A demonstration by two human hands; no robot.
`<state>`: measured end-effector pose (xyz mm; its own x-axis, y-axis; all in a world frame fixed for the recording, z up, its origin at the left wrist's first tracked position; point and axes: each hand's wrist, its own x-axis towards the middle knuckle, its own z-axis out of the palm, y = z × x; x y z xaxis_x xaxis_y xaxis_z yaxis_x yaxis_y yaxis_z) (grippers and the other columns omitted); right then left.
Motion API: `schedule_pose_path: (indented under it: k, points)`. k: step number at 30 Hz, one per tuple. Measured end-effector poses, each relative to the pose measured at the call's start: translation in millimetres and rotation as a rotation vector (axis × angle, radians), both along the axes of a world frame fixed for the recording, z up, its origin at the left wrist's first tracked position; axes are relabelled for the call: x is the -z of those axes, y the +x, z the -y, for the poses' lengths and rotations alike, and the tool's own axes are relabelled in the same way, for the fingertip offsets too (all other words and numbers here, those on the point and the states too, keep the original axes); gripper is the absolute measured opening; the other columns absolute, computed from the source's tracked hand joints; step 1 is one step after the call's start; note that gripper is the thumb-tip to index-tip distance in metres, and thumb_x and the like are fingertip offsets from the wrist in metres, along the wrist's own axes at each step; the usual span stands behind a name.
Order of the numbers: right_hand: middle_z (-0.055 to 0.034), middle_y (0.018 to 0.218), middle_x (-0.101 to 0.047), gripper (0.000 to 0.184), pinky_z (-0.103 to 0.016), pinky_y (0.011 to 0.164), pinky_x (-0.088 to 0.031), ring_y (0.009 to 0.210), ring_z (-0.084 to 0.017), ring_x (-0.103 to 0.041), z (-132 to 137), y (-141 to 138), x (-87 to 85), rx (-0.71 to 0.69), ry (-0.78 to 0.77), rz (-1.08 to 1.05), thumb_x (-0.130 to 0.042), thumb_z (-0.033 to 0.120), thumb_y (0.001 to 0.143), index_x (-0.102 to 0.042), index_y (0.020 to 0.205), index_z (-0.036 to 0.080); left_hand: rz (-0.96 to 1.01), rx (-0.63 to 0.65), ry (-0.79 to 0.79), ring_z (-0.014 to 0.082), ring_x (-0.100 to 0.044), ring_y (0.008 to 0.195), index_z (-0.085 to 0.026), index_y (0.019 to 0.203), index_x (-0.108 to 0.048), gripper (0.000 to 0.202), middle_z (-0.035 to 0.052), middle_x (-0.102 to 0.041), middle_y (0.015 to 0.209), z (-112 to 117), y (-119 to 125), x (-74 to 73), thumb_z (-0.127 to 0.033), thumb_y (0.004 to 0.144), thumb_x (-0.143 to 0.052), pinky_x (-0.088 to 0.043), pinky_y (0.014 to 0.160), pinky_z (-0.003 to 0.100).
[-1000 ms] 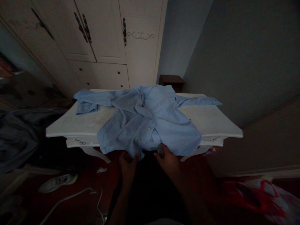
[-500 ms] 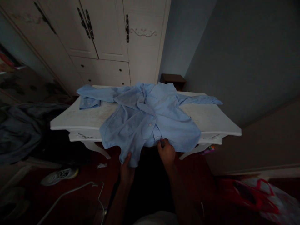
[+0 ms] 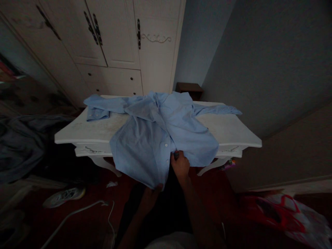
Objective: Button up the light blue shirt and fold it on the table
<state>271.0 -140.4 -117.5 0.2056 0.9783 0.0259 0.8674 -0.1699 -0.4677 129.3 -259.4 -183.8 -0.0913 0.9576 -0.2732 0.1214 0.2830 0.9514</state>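
A light blue button-up shirt (image 3: 140, 138) lies spread over a white table (image 3: 236, 129), its sleeves out to both sides and its lower part hanging past the front edge. My left hand (image 3: 151, 197) is closed on the bottom corner of the left front panel, which it pulls toward me. Two white buttons show along that panel's edge. My right hand (image 3: 181, 165) is closed at the shirt's front opening, gripping the edge of the right panel near the hem. A small dark thing shows inside the curled right fingers; I cannot make out what it is.
Behind the table stands a white wardrobe (image 3: 114, 34), with a small brown box-like piece (image 3: 190, 89) beside it. Dark clothing (image 3: 23, 145) is heaped at left. On the red floor are a sneaker (image 3: 64, 197), a white cable (image 3: 70, 216) and a red-and-white bag (image 3: 287, 214).
My left hand has moved right and toward me, drawing the left panel's corner out flatter and nearer the opening. My right hand stays at the opening, shifted slightly left.
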Motion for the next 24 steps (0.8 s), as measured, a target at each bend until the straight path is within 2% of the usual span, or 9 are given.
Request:
schedule_pose_path:
  k: [3, 7, 11, 13, 15, 17, 19, 21, 24]
  points:
    - [-0.0107, 0.091, -0.073, 0.029, -0.029, 0.067, -0.042, 0.081, -0.024, -0.070, -1, 2, 1.8, -0.009, 0.024, 0.012, -0.042, 0.037, 0.096, -0.060, 0.107, 0.018, -0.124, 0.133, 0.023, 0.0307, -0.043, 0.134, -0.013, 0.125, -0.060, 0.061, 0.0145, -0.060, 0.132, 3, 0, -1.5, -0.056, 0.083, -0.053, -0.026, 0.115, 0.046]
    - [-0.0116, 0.093, -0.073, 0.033, -0.029, 0.068, -0.043, 0.081, -0.024, -0.069, 3, 9, -2.7, -0.065, -0.004, -0.028, -0.051, 0.039, 0.091, -0.058, 0.113, 0.016, -0.228, 0.325, 0.010, 0.0311, -0.043, 0.134, -0.014, 0.128, -0.058, 0.059, 0.0160, -0.056, 0.137, 11, -1, -4.7, -0.055, 0.086, -0.049, -0.027, 0.114, 0.046]
    - [-0.0069, 0.084, -0.072, 0.024, -0.028, 0.069, -0.044, 0.077, -0.021, -0.068, 8, 23, -21.0, -0.167, 0.060, -0.207, -0.051, 0.036, 0.088, -0.063, 0.099, 0.018, -0.253, 0.367, -0.034, 0.0298, -0.048, 0.128, -0.018, 0.127, -0.059, 0.058, 0.0124, -0.061, 0.130, 16, -8, -19.7, -0.058, 0.087, -0.046, -0.032, 0.111, 0.043]
    - [-0.0038, 0.077, -0.070, 0.021, -0.027, 0.068, -0.045, 0.071, -0.019, -0.066, 8, 34, -37.9, -0.211, 0.149, -0.331, -0.049, 0.034, 0.086, -0.065, 0.087, 0.020, -0.261, 0.347, -0.088, 0.0290, -0.058, 0.114, -0.019, 0.117, -0.065, 0.057, 0.0089, -0.067, 0.118, 18, -18, -29.9, -0.062, 0.084, -0.047, -0.042, 0.100, 0.038]
    - [-0.0011, 0.068, -0.066, 0.021, -0.026, 0.062, -0.044, 0.061, -0.016, -0.062, 4, 43, -59.3, -0.228, 0.221, -0.471, -0.050, 0.034, 0.084, -0.064, 0.082, 0.020, -0.290, 0.321, -0.154, 0.0256, -0.064, 0.086, -0.019, 0.090, -0.072, 0.055, 0.0056, -0.071, 0.091, 20, -34, -39.0, -0.068, 0.081, -0.047, -0.049, 0.078, 0.033]
    - [0.0023, 0.058, -0.059, 0.021, -0.024, 0.052, -0.042, 0.050, -0.014, -0.054, -5, 46, -82.3, -0.251, 0.242, -0.617, -0.051, 0.037, 0.083, -0.063, 0.083, 0.019, -0.311, 0.263, -0.173, 0.0196, -0.058, 0.061, -0.018, 0.063, -0.067, 0.058, 0.0027, -0.063, 0.063, 18, -53, -46.9, -0.071, 0.077, -0.050, -0.043, 0.059, 0.029]
    - [0.0044, 0.053, -0.053, 0.022, -0.023, 0.047, -0.040, 0.045, -0.012, -0.050, -21, 42, -103.2, -0.317, 0.247, -0.722, -0.053, 0.038, 0.083, -0.062, 0.084, 0.019, -0.286, 0.126, -0.091, 0.0162, -0.051, 0.052, -0.017, 0.053, -0.061, 0.058, 0.0012, -0.056, 0.053, 12, -75, -55.6, -0.070, 0.075, -0.053, -0.038, 0.053, 0.027]
    - [0.0034, 0.059, -0.056, 0.023, -0.023, 0.051, -0.043, 0.050, -0.012, -0.053, -46, 29, -119.5, -0.434, 0.267, -0.736, -0.054, 0.039, 0.083, -0.062, 0.088, 0.018, -0.252, -0.098, 0.044, 0.0174, -0.054, 0.057, -0.018, 0.059, -0.063, 0.053, 0.0020, -0.059, 0.058, 0, -95, -67.0, -0.068, 0.074, -0.055, -0.041, 0.055, 0.027]
    - [-0.0009, 0.079, -0.065, 0.030, -0.026, 0.069, -0.049, 0.071, -0.015, -0.061, -97, 0, -134.6, -0.566, 0.295, -0.610, -0.060, 0.039, 0.080, -0.061, 0.102, 0.018, -0.279, -0.486, 0.211, 0.0231, -0.063, 0.078, -0.019, 0.090, -0.067, 0.051, 0.0060, -0.069, 0.086, -27, -115, -85.9, -0.065, 0.073, -0.058, -0.050, 0.070, 0.033]
